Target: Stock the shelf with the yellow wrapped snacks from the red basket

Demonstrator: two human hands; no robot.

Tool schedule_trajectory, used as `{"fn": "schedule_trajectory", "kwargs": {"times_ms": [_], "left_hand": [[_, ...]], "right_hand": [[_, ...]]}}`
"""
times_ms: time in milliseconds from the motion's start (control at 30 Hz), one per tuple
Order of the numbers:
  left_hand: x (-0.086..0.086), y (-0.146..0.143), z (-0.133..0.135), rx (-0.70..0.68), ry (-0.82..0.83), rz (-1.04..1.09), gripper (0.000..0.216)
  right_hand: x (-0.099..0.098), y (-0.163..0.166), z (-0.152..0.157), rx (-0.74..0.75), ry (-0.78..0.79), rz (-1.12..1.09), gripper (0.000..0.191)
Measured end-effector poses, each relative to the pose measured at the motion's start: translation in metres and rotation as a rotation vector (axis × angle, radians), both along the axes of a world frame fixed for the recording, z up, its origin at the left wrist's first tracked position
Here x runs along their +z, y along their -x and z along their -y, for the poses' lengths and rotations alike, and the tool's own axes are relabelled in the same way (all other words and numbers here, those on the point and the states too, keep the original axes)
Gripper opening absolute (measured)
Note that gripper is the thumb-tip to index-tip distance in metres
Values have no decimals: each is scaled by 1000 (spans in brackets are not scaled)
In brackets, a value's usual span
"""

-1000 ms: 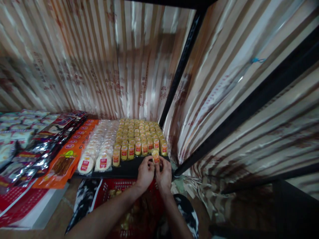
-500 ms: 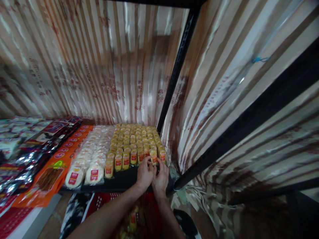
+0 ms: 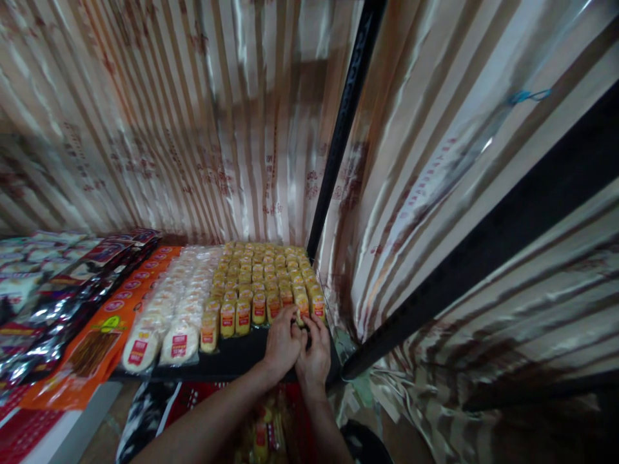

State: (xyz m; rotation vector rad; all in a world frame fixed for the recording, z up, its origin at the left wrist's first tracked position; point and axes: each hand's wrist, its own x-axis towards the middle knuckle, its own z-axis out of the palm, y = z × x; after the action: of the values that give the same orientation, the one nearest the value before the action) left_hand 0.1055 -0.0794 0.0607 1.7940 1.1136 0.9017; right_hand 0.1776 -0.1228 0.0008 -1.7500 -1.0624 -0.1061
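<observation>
A small yellow snack pack [image 3: 302, 304] with a red label stands at the front right of the rows, tilted slightly. My left hand [image 3: 283, 341] has its fingertips closed on its left side and lower front. From the right, my right hand [image 3: 313, 354] pinches its lower part between bent fingers. The fingers cover much of the label. Around it stand close rows of similar yellow snack packs [image 3: 258, 308] on a black shelf [image 3: 232, 357].
Left of the yellow packs lie white round packs [image 3: 180, 343], an orange bag [image 3: 101, 338] and dark shiny bags [image 3: 62, 316]. Below the shelf, more yellow packs [image 3: 261, 438] sit in a red container. A black post [image 3: 338, 148] and striped curtains [image 3: 242, 116] enclose the corner.
My view has shifted slightly, so the shelf sits a little lower. Both hands stay at the same pack, my fingers now covering more of its lower front.
</observation>
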Motion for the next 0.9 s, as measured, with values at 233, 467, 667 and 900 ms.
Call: {"fn": "schedule_trajectory", "kwargs": {"times_ms": [233,467,667,900], "left_hand": [[-7,1,2,-29,-45,19,46],[-11,7,14,-2,-65,-26,41],[-15,8,16,-52,-65,-80,42],[-20,4,10,-73,-16,-137,45]], "right_hand": [[11,1,-1,-54,-53,-8,33],[9,-2,0,-76,23,25,43],[0,-4,-3,-58,93,41,49],[0,-3,-5,-74,124,38,48]]}}
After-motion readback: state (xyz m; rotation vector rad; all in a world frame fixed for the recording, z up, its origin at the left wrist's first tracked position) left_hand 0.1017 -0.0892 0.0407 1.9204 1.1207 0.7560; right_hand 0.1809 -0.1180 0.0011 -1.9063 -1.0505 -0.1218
